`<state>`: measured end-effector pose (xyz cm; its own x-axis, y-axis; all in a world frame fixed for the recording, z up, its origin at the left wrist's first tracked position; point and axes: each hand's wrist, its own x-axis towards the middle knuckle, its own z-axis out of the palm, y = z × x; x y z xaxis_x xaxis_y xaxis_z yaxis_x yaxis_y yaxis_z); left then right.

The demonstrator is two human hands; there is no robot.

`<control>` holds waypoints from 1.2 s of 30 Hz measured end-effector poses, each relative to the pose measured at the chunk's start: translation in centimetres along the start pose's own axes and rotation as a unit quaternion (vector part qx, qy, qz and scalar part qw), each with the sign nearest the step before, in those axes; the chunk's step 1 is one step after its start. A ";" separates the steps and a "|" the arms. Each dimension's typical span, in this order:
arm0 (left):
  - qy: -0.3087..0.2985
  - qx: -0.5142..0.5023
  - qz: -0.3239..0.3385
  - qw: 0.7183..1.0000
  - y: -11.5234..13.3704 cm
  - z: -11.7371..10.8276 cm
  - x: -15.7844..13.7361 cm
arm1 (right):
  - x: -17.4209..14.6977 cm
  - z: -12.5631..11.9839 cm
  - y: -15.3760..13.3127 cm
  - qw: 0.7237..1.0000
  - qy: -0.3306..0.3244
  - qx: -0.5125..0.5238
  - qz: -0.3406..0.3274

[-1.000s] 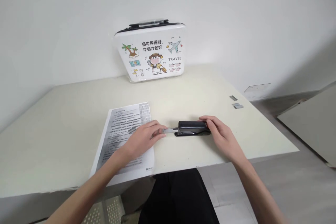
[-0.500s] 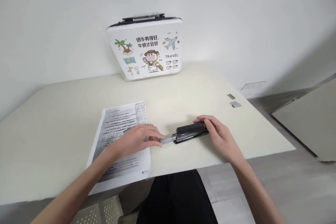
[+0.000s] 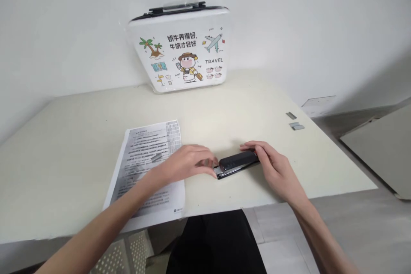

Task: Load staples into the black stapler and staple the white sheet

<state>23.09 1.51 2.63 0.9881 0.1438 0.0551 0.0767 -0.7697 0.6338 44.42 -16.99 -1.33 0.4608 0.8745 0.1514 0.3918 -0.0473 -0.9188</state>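
A black stapler (image 3: 238, 161) lies on the table, its front end toward the left. My right hand (image 3: 272, 167) grips its rear end, fingers on the far side and thumb on the near side. At the front, the thumb and fingers of my left hand (image 3: 189, 162) close on the end of the metal staple tray (image 3: 218, 171), which sticks out only a little. My left forearm passes over a printed sheet (image 3: 141, 141). On that sheet, just behind my left wrist, rests a small strip of staples (image 3: 157, 157).
A white case with cartoon prints (image 3: 184, 58) stands at the back against the wall. Short staple strips (image 3: 296, 126) lie near the right edge of the table (image 3: 250, 107). Beyond that edge, a pale panel (image 3: 382, 150) stands low over the floor.
My left hand has moved right, and the tray has slid most of its length into the stapler. The staple strip on the sheet is now better exposed. My right hand keeps its grip.
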 end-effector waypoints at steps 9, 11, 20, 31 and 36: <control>-0.021 0.073 0.049 0.996 -0.6 0.6 1.8 | 0.2 0.0 0.0 1.000 -0.010 0.004 -0.001; -0.018 0.082 0.049 0.995 -0.6 0.7 1.8 | 0.2 0.0 0.0 1.000 -0.012 0.006 -0.006; 0.005 0.118 0.058 0.991 -0.6 1.2 1.7 | 0.0 -0.1 0.0 1.000 -0.002 -0.022 -0.015; 0.039 0.166 0.035 0.985 0.7 1.1 0.3 | -0.2 -0.1 0.0 1.000 0.013 0.007 -0.003; 0.117 0.204 -0.078 0.969 0.0 -1.6 -5.1 | -0.3 0.0 0.3 1.000 0.008 0.020 0.013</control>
<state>17.82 1.80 3.59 0.9061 0.3795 0.1869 0.3168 -0.9016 0.2945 44.38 -17.30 -1.60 0.4838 0.8650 0.1335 0.3476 -0.0499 -0.9363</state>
